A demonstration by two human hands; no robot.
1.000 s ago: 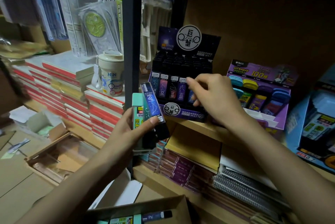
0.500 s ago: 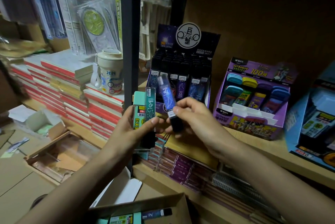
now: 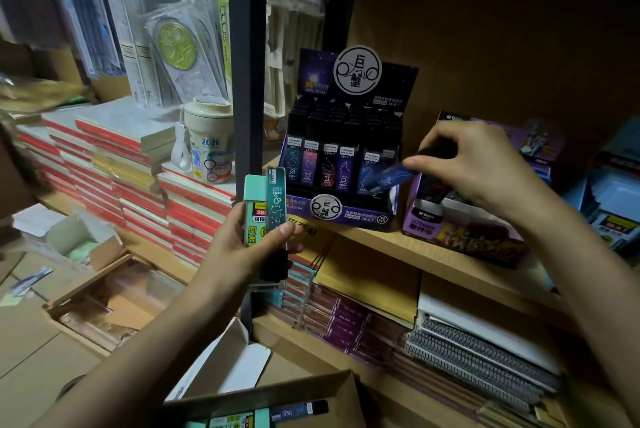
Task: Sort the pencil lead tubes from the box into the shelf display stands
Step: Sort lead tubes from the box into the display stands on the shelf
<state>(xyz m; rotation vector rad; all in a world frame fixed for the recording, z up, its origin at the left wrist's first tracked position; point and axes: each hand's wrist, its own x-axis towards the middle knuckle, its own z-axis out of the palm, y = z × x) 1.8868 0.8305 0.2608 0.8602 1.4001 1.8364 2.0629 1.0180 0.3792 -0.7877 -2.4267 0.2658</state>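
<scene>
Your right grip (image 3: pixel 481 171) pinches a blue tube (image 3: pixel 389 178), tilted at centre right by the stand (image 3: pixel 360 216); entering askew, it may snag neighbours and slip. Your left grip (image 3: pixel 239 254) clutches two tubes (image 3: pixel 256 206) at centre.

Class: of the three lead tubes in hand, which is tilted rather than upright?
The blue tube in the right hand, slanting toward the display stand; the mint tube and teal tube in the left hand stand upright.
</scene>
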